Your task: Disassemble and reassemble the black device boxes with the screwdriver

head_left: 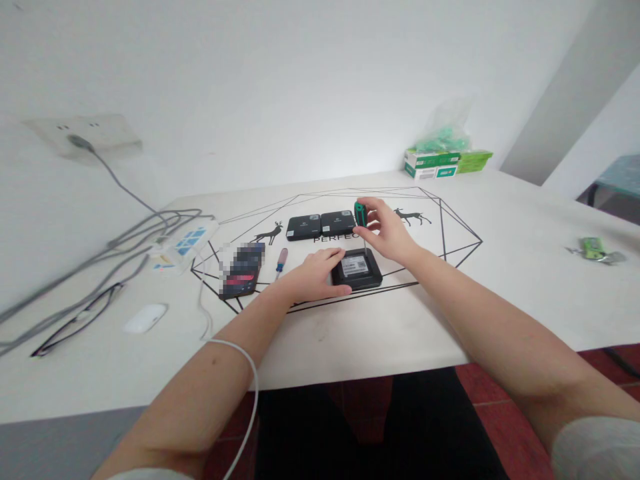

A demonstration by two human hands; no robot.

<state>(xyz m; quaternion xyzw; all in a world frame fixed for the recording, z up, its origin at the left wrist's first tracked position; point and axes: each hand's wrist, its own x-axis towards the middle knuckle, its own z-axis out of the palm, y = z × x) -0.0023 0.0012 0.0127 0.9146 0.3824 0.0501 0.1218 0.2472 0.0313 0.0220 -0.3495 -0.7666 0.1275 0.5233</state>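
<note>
A square black box (367, 275) with a white label lies label side up on the table in front of me. My left hand (317, 275) grips its left side, fingers at the far edge and thumb at the near one. In my right hand (383, 227) is a screwdriver with a green and black handle (361, 215), held upright between thumb and fingers. Its thin shaft points down to the far right part of the box; the tip is too small to make out. Just beyond are two similar black boxes, one on the left (303, 228) and one on the right (337, 223), side by side.
Left of my left hand lie a second screwdriver (283, 260) and a phone (245, 270). Farther left are a white mouse (145, 319), glasses (77, 319), cables and a patterned white box (186, 245). Green-white boxes (431, 160) stand back right; keys (595, 250) lie far right.
</note>
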